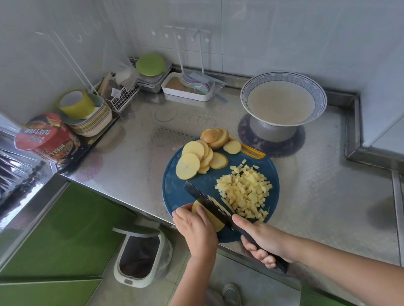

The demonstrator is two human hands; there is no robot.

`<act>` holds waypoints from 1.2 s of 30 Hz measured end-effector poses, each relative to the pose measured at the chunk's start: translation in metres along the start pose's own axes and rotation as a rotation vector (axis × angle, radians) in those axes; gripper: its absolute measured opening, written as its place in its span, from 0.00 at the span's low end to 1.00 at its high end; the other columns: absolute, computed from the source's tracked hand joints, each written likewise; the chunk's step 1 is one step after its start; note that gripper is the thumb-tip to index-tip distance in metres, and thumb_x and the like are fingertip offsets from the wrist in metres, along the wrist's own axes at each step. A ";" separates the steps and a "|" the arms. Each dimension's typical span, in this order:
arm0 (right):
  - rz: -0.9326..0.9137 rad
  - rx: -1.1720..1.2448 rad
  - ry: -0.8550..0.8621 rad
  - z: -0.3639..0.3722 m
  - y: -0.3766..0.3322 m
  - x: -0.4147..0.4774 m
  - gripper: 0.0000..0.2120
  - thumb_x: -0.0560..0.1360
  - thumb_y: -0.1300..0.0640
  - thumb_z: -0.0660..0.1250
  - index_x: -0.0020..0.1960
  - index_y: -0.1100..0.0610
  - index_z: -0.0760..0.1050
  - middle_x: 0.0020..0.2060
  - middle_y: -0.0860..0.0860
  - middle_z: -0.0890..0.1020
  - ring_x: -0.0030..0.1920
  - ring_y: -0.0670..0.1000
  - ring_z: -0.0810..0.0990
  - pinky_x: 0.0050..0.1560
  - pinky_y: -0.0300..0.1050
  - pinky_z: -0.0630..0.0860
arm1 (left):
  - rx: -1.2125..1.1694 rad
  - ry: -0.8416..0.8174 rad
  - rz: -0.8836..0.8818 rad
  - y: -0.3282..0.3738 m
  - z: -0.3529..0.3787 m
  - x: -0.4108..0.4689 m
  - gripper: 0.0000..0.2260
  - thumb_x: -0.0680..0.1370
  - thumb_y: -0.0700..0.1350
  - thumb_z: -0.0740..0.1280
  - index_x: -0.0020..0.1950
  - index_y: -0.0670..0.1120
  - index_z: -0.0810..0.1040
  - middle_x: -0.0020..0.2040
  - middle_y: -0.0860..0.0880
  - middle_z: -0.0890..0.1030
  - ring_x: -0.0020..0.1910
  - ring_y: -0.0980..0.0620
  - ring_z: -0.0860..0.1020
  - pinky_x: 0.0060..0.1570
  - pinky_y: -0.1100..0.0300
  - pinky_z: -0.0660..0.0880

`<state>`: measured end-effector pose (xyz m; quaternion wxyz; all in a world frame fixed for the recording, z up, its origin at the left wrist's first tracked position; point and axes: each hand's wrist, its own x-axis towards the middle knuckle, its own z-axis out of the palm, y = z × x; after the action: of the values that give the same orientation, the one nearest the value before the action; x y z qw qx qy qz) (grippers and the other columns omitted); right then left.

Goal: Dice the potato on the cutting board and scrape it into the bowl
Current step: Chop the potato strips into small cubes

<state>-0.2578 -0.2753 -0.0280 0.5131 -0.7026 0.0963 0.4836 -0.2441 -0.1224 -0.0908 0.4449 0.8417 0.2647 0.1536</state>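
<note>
- The left hand (195,226) curls over a stack of slices (215,221) at the near rim of the cutting board (175,191); its fingertips are tucked in, likely to pin the stack and keep them off the edge
- The right hand (265,241) grips the handle of the knife (207,201) with one finger laid forward along the spine, probably to steady the downward cuts; the blade stands just right of the left knuckles
- The diced potato (246,193) is heaped on the board's right half, clear of the cutting spot; the uncut slices (196,160) are fanned along the far left rim, waiting their turn
- The bowl (281,75) stands beyond the board to the right, raised on a grey base and holding cloudy liquid; it is well apart from the dice
- The board's near rim lies at the front edge of the counter (321,191), with an open waste bin (141,253) below; pieces pushed that way could fall
- Bare steel lies between board and bowl; the raised bowl rim suggests lifting the board to scrape
</note>
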 end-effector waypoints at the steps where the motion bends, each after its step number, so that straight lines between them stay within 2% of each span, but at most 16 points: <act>1: 0.002 -0.011 0.006 0.001 0.000 0.000 0.34 0.69 0.24 0.51 0.28 0.55 0.62 0.22 0.52 0.63 0.19 0.49 0.59 0.23 0.37 0.61 | -0.003 0.001 0.002 0.000 0.000 0.000 0.05 0.80 0.42 0.61 0.47 0.45 0.65 0.48 0.49 0.66 0.48 0.52 0.65 0.51 0.59 0.63; 13: 0.101 -0.086 0.005 0.005 -0.006 0.005 0.35 0.71 0.23 0.47 0.28 0.55 0.60 0.22 0.51 0.62 0.21 0.49 0.58 0.24 0.37 0.61 | 0.066 0.008 0.126 -0.005 0.003 0.002 0.07 0.79 0.39 0.63 0.45 0.44 0.65 0.46 0.47 0.66 0.47 0.49 0.66 0.49 0.57 0.64; 23: 0.095 -0.153 0.091 0.017 -0.004 0.023 0.35 0.74 0.24 0.46 0.29 0.55 0.57 0.21 0.50 0.62 0.20 0.49 0.59 0.25 0.40 0.63 | 0.041 0.018 0.109 -0.007 0.006 0.002 0.08 0.78 0.38 0.63 0.45 0.44 0.64 0.46 0.47 0.65 0.47 0.51 0.64 0.49 0.61 0.60; 28: 0.068 -0.079 0.088 0.015 0.000 0.022 0.33 0.75 0.26 0.48 0.30 0.55 0.58 0.20 0.49 0.62 0.18 0.47 0.58 0.23 0.38 0.61 | 0.034 -0.002 0.088 -0.006 0.004 0.001 0.06 0.79 0.40 0.62 0.46 0.44 0.66 0.46 0.47 0.66 0.47 0.53 0.64 0.48 0.63 0.59; 36: 0.031 0.131 -0.019 0.004 0.009 0.020 0.33 0.73 0.25 0.52 0.29 0.54 0.62 0.23 0.51 0.61 0.22 0.48 0.58 0.25 0.39 0.58 | -0.013 -0.057 -0.017 -0.002 -0.004 0.002 0.04 0.80 0.43 0.60 0.49 0.45 0.66 0.49 0.50 0.67 0.49 0.53 0.65 0.50 0.64 0.60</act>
<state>-0.2554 -0.2689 -0.0491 0.5513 -0.6613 0.1338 0.4907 -0.2451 -0.1180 -0.0902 0.4591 0.8404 0.2582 0.1276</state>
